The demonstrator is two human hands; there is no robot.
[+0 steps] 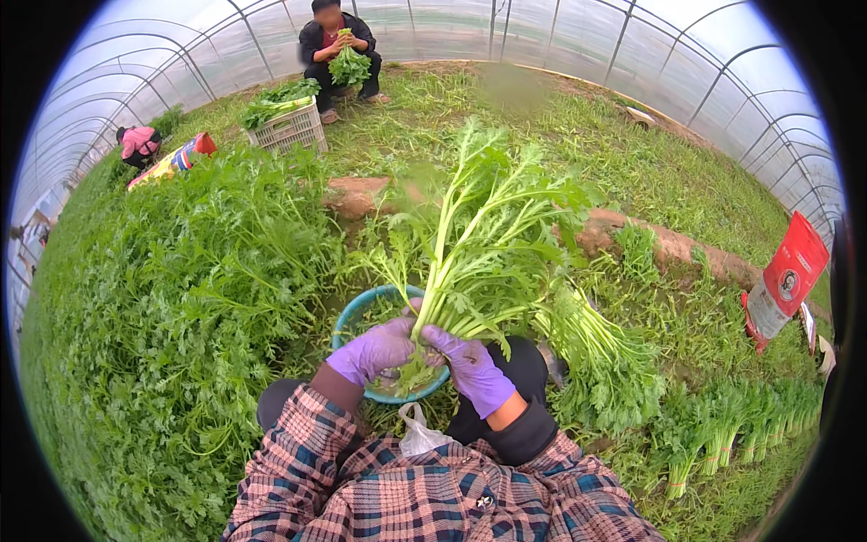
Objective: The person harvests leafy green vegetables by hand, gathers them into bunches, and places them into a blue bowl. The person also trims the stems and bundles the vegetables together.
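Both my hands wear purple gloves and meet over a blue plastic basin. A bunch of leafy greens with pale stalks fans upward and to the right from between them. My left hand grips the stalk bases from the left. From the right, my right hand closes on the same bunch, thumb across the stalks. Some leaves hang below my hands over the basin. Right of my knee lies a loose heap of cut greens, leaves towards me. My fingertips are partly hidden.
Dense growing greens fill the left. An earth ridge crosses behind. Tied bundles stand at lower right, below a red bag. Ahead, a co-worker squats beside a plastic crate; another person crouches far left near a colourful sack.
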